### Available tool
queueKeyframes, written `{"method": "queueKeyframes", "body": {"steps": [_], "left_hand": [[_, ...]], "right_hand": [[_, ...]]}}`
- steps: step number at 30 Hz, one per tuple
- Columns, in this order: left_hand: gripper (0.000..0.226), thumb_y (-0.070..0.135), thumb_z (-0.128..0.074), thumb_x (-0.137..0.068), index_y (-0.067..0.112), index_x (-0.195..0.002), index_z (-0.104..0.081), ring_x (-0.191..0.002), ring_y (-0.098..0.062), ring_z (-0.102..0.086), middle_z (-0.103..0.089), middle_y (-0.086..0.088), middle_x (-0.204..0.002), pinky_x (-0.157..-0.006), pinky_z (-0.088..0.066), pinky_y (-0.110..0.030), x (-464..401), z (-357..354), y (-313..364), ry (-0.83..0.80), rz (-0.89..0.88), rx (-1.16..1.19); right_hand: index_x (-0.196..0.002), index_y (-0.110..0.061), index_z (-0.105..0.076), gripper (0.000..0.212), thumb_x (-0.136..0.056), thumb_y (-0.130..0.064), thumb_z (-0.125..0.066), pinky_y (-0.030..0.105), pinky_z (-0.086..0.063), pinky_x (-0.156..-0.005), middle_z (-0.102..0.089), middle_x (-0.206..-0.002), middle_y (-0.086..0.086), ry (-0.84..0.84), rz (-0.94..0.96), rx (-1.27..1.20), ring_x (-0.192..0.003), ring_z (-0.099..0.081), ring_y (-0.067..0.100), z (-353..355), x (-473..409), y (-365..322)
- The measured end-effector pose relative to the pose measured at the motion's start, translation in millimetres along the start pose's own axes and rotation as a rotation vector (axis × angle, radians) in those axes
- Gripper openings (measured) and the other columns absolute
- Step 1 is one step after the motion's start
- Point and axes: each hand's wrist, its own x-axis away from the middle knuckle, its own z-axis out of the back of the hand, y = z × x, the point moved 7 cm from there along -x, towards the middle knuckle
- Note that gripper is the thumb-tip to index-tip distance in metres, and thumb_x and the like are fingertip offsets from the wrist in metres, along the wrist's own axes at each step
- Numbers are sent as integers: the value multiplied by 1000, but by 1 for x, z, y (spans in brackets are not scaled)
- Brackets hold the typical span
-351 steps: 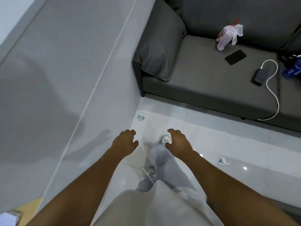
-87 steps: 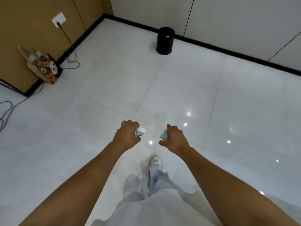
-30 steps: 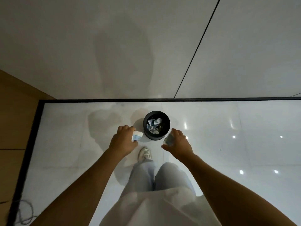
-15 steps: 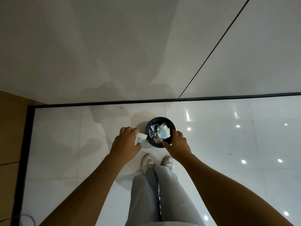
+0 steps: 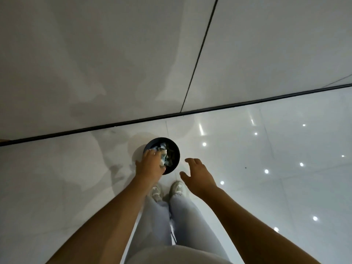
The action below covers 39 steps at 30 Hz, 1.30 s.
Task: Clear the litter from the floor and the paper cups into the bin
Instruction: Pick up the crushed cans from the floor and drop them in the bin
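A: Why is my left hand (image 5: 150, 165) over the bin (image 5: 176, 152)?
B: So the drop lands inside. Whether its fingers clamp anything, cannot tell. Right hand (image 5: 198, 173) sits beside the rim, fingers apart, empty.
A: Count?
B: One bin, crumpled litter (image 5: 165, 157) inside, pieces uncountable.

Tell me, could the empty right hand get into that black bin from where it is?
Probably yes. The right hand is open beside the bin, whose top has no lid. The left hand covers only the bin's left side.
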Motion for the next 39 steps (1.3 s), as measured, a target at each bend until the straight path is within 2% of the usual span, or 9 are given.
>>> {"method": "queueKeyframes", "body": {"steps": [3, 5, 11, 16, 21, 25, 29, 39], "left_hand": [[47, 30, -57, -90, 17, -133, -43, -135, -24, -32, -40, -5, -144, -105, -31, -45, 7, -1, 10, -9, -47, -131], [46, 31, -52, -91, 16, -134, -43, -134, -23, -34, -44, -4, -140, -107, -31, -40, 16, 7, 25, 17, -134, -184], [49, 33, -46, -96, 15, -141, -38, -138, -21, -29, -38, -4, -147, -117, -22, -38, 63, 30, 101, 52, -467, -333], [47, 32, -43, -95, 18, -140, -38, -135, -19, -32, -41, -2, -144, -116, -22, -38, 115, 28, 159, -21, -728, -474], [47, 33, -43, -96, 17, -140, -38, -132, -20, -34, -42, -3, -142, -115, -21, -35, 177, 6, 203, -137, -930, -624], [44, 32, -43, -96, 15, -136, -42, -128, -21, -38, -46, -4, -137, -110, -26, -32, 228, -25, 248, -197, -1088, -747], [45, 33, -43, -96, 15, -136, -42, -128, -22, -39, -47, -4, -136, -111, -26, -34, 292, -74, 303, -248, -1232, -876], [47, 35, -47, -95, 17, -138, -41, -126, -22, -41, -49, -3, -134, -102, -34, -31, 491, -265, 439, -366, -1524, -959]], "right_hand": [[-146, -16, -33, 55, -97, -35, -49, 36, -41, -101, -36, -149, 6, 17, -54, -44, -130, -41, 25, 11, 16, 20], [-145, -16, -34, 54, -96, -33, -49, 37, -42, -100, -37, -147, 7, 33, -94, -60, -129, -42, 26, 20, 30, 29], [-143, -16, -35, 53, -95, -29, -51, 39, -44, -98, -40, -142, 8, 140, -195, -141, -126, -43, 27, 46, 88, 39], [-144, -16, -34, 53, -95, -29, -50, 40, -46, -97, -41, -142, 9, 316, -302, -233, -124, -45, 28, 57, 157, 49], [-145, -17, -32, 55, -95, -29, -51, 39, -44, -100, -40, -145, 8, 478, -493, -390, -126, -44, 28, 37, 248, 81], [-145, -18, -32, 55, -94, -28, -51, 39, -44, -98, -40, -143, 8, 612, -666, -511, -125, -43, 28, 17, 329, 128], [-145, -18, -32, 56, -94, -29, -53, 38, -44, -98, -41, -142, 7, 740, -828, -633, -124, -43, 27, -11, 413, 182], [-146, -18, -32, 55, -95, -28, -51, 38, -44, -99, -40, -143, 6, 915, -1094, -805, -125, -42, 26, -98, 616, 339]]}}
